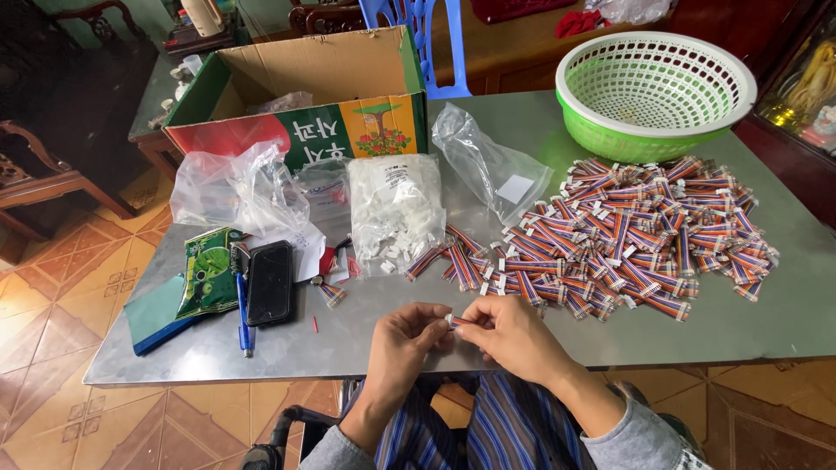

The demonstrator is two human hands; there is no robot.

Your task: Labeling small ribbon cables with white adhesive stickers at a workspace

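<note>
My left hand point(407, 341) and my right hand point(512, 333) meet at the near edge of a grey metal table point(766, 305). Together they pinch one short multicoloured ribbon cable point(459, 322) with a small white connector at its left end. A large heap of the same ribbon cables point(629, 233) spreads over the table just beyond my right hand. A clear bag of small white connectors point(396, 211) lies behind my left hand, with a few loose ones spilled beside it.
A green and white plastic basket point(655, 91) stands at the back right. An open cardboard box point(305, 91) sits at the back left, with crumpled clear bags point(237, 190) before it. A black phone point(269, 281), blue pen point(243, 315), green packet point(209, 271) and teal notebook point(150, 315) lie left.
</note>
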